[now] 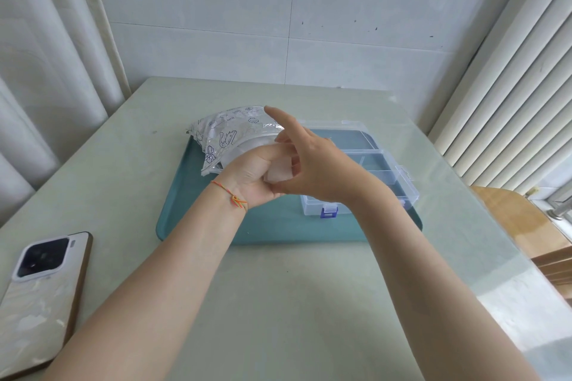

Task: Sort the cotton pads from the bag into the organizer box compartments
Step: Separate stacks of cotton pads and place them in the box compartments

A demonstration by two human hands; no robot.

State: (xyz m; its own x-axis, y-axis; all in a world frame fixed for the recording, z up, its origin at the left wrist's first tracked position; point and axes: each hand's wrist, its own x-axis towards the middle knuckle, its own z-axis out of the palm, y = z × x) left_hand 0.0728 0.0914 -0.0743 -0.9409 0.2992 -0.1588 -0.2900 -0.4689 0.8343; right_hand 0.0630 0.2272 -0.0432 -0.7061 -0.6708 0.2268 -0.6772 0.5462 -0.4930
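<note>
Our left hand (253,176) grips a stack of cotton pads (278,172); our right hand (312,164) pinches at it, forefinger raised.

A phone (43,294) lies far left on the pale green table (278,303), with curtains and tiled wall behind. On the teal tray (198,219), the bag (229,136) lies mouth toward us, the clear open box (380,176) right of it, long axis across.

Bare forearms, no sleeves; thin orange-and-green knotted string bracelet (230,193) on left wrist.
</note>
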